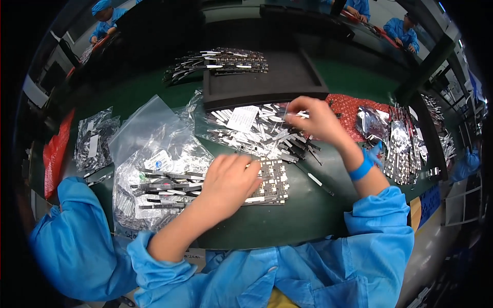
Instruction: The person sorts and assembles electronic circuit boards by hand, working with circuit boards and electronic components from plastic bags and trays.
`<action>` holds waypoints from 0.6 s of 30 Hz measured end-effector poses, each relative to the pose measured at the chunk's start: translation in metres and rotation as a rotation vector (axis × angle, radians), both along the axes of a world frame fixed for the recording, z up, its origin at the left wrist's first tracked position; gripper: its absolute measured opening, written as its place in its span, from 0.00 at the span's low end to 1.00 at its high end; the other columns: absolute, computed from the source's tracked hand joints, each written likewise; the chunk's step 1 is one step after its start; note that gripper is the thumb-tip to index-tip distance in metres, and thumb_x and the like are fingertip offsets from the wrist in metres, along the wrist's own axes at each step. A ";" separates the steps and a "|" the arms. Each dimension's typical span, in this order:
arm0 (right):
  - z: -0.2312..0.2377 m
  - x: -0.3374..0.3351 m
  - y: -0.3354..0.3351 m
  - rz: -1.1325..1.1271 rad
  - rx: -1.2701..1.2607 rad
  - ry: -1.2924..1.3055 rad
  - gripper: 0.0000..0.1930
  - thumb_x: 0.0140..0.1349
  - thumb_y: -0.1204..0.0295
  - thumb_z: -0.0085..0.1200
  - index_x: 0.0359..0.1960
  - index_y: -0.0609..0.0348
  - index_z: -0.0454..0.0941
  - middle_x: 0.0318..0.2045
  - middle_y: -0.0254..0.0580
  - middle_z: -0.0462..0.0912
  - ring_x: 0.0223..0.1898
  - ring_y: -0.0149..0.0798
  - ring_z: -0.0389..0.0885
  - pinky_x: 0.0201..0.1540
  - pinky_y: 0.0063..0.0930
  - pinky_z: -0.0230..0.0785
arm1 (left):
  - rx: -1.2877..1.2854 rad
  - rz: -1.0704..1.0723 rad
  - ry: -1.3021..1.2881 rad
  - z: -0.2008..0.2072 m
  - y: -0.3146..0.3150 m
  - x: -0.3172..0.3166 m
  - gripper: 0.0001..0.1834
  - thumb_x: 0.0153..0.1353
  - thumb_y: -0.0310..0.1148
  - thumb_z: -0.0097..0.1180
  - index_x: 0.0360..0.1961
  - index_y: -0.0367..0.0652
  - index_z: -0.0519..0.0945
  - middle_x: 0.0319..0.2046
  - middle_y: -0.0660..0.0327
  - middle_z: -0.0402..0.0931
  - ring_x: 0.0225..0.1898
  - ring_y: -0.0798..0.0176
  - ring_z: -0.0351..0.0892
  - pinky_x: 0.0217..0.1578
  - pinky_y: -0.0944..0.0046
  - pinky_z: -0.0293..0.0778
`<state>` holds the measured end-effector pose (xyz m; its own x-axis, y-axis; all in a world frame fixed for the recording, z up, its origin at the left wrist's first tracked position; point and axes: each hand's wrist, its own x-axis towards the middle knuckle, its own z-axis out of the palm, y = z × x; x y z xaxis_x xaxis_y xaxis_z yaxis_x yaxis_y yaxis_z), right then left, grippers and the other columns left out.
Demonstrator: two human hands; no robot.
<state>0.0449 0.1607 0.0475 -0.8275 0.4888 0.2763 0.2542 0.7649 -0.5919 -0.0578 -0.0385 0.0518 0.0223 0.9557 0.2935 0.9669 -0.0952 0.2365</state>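
My left hand (228,182) lies curled over a row of narrow circuit boards (276,179), its fingers closed on their near part; the exact fingertip contact is hidden. Dark strips with white labels (164,187) stick out to the left of that hand, over a clear plastic bag. Farther off, my right hand (316,118), with a blue wrist strap (363,167), hovers over a heap of loose black-and-white strips (272,128) on clear plastic. Its thumb and forefinger are apart, and I make out nothing between them.
A black tray (267,100) stands behind the heap, with stacked board strips (221,61) at its left. A large clear bag (149,128) lies left, red bubble wrap (344,110) right, beside more boards (403,149). One strip (321,184) lies alone. Co-workers in blue sit beyond.
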 end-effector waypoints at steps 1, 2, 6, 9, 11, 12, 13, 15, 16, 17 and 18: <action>0.005 -0.002 0.012 -0.072 -0.165 -0.078 0.13 0.41 0.65 0.51 0.25 0.63 0.71 0.24 0.43 0.74 0.28 0.40 0.72 0.31 0.26 0.63 | -0.026 -0.012 -0.013 0.002 0.014 -0.002 0.12 0.38 0.33 0.51 0.26 0.41 0.68 0.23 0.60 0.66 0.28 0.60 0.66 0.31 0.64 0.60; -0.001 -0.001 0.028 -0.168 -0.167 -0.166 0.15 0.42 0.62 0.49 0.25 0.62 0.71 0.24 0.42 0.74 0.29 0.40 0.72 0.32 0.26 0.63 | -0.031 -0.013 0.025 0.002 0.029 -0.002 0.10 0.38 0.32 0.51 0.25 0.41 0.68 0.23 0.60 0.66 0.29 0.60 0.66 0.31 0.64 0.60; -0.024 -0.010 0.045 -0.409 -0.008 -0.453 0.19 0.40 0.53 0.48 0.24 0.58 0.73 0.26 0.42 0.74 0.32 0.38 0.71 0.34 0.31 0.61 | -0.093 0.015 0.354 -0.006 0.071 -0.008 0.11 0.36 0.32 0.53 0.23 0.42 0.67 0.23 0.61 0.66 0.31 0.62 0.65 0.31 0.65 0.59; -0.026 -0.018 0.031 -0.530 -0.008 -0.427 0.19 0.38 0.52 0.49 0.21 0.57 0.73 0.25 0.42 0.74 0.34 0.41 0.69 0.35 0.35 0.58 | -0.147 -0.044 0.370 -0.011 0.081 -0.014 0.18 0.31 0.37 0.57 0.25 0.42 0.66 0.25 0.61 0.66 0.31 0.63 0.65 0.31 0.66 0.59; -0.028 -0.020 0.026 -0.600 -0.001 -0.388 0.21 0.35 0.52 0.51 0.22 0.58 0.73 0.26 0.44 0.73 0.35 0.45 0.66 0.37 0.36 0.55 | -0.158 -0.065 0.374 -0.012 0.083 -0.015 0.22 0.29 0.39 0.58 0.27 0.42 0.66 0.25 0.61 0.65 0.32 0.63 0.64 0.31 0.66 0.59; -0.031 -0.020 0.026 -0.605 -0.014 -0.390 0.21 0.35 0.52 0.51 0.22 0.58 0.73 0.26 0.44 0.73 0.35 0.45 0.66 0.37 0.36 0.55 | -0.156 -0.081 0.372 -0.012 0.084 -0.015 0.25 0.26 0.41 0.59 0.28 0.42 0.66 0.25 0.62 0.65 0.32 0.62 0.64 0.31 0.65 0.59; -0.033 -0.021 0.026 -0.628 0.031 -0.365 0.22 0.35 0.51 0.51 0.23 0.59 0.73 0.27 0.45 0.72 0.35 0.45 0.66 0.37 0.36 0.55 | -0.200 -0.089 0.325 -0.012 0.085 -0.017 0.29 0.24 0.43 0.59 0.31 0.42 0.65 0.27 0.60 0.65 0.33 0.61 0.64 0.30 0.65 0.59; -0.034 -0.022 0.027 -0.642 0.066 -0.385 0.24 0.34 0.51 0.52 0.25 0.61 0.72 0.29 0.47 0.71 0.36 0.45 0.66 0.38 0.34 0.54 | -0.249 -0.090 0.284 -0.014 0.086 -0.020 0.34 0.25 0.44 0.59 0.37 0.41 0.63 0.29 0.58 0.64 0.35 0.59 0.63 0.32 0.63 0.60; -0.038 -0.021 0.029 -0.647 0.056 -0.393 0.24 0.34 0.51 0.52 0.25 0.61 0.72 0.29 0.47 0.71 0.36 0.45 0.66 0.38 0.34 0.54 | -0.254 -0.091 0.264 -0.017 0.086 -0.021 0.36 0.24 0.45 0.59 0.39 0.40 0.63 0.30 0.57 0.64 0.36 0.59 0.63 0.33 0.63 0.60; -0.042 -0.021 0.031 -0.660 0.127 -0.356 0.24 0.33 0.50 0.52 0.24 0.60 0.71 0.26 0.45 0.72 0.33 0.44 0.69 0.34 0.33 0.58 | -0.261 -0.098 0.261 -0.018 0.085 -0.021 0.36 0.24 0.45 0.59 0.39 0.40 0.63 0.30 0.57 0.64 0.36 0.59 0.63 0.33 0.63 0.60; -0.044 -0.020 0.031 -0.672 0.200 -0.319 0.25 0.32 0.49 0.52 0.23 0.60 0.71 0.23 0.43 0.74 0.30 0.42 0.71 0.30 0.32 0.61 | -0.285 -0.103 0.212 -0.020 0.083 -0.020 0.37 0.24 0.46 0.59 0.39 0.40 0.62 0.31 0.57 0.63 0.37 0.58 0.63 0.34 0.63 0.60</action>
<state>0.0251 0.1913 0.0031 -0.4250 0.8805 0.2100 0.8371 0.4706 -0.2789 -0.0780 0.0448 0.0323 0.1541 0.9880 -0.0057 0.9862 -0.1534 0.0627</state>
